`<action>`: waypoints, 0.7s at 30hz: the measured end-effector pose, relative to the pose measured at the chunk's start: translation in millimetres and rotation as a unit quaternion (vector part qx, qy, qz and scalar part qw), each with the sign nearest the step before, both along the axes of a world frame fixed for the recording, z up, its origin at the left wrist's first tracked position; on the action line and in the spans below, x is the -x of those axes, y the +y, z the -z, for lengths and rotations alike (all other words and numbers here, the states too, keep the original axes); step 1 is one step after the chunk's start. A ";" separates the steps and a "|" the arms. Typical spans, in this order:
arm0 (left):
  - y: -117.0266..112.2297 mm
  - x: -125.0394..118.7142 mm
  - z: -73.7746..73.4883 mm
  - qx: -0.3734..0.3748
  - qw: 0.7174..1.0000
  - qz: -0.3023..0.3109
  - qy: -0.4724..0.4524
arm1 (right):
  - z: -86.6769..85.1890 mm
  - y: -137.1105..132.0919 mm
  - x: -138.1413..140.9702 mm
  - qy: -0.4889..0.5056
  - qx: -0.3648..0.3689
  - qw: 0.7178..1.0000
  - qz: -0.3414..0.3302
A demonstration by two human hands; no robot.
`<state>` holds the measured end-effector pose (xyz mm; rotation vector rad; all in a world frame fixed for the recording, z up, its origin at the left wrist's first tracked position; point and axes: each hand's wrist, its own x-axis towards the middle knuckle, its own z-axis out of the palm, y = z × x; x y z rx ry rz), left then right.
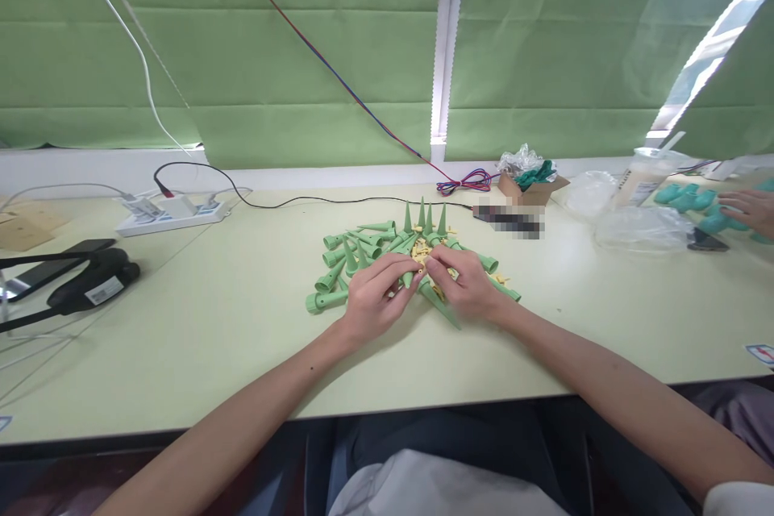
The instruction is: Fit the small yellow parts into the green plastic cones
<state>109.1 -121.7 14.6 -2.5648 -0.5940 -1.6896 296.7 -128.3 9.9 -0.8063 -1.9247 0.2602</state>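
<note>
Covering part of the scattered small yellow plastic pieces (422, 248), the person's two hands meet amid a pile of green tapered plastic cones (351, 258) on the pale cream worktop (242, 355). The left hand (378, 297) pinches one short green pointed plastic piece (408, 279), partly hidden by its fingers. The right hand (465, 282) has its fingertips drawn together just beside it; whether they grip anything cannot be told. Pixelation masks a dark elongated object (513, 222) behind the pile. Another person's hand (753, 205) is cut off by the right edge. Dark print on the lidded plastic cup (638, 181) is illegible, as is the white label (104, 290) on the black strapped device (121, 262).
</note>
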 end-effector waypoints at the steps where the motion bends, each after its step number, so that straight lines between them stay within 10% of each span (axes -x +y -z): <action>1: -0.2 0.1 -0.1 0.000 1.000 -0.003 0.002 | 0.5 0.3 0.1 0.001 -0.003 1.000 -0.002; 21: 1.1 0.7 -1.2 -0.020 1.000 0.014 0.000 | 1.6 1.2 1.4 -0.001 -0.023 1.000 -0.007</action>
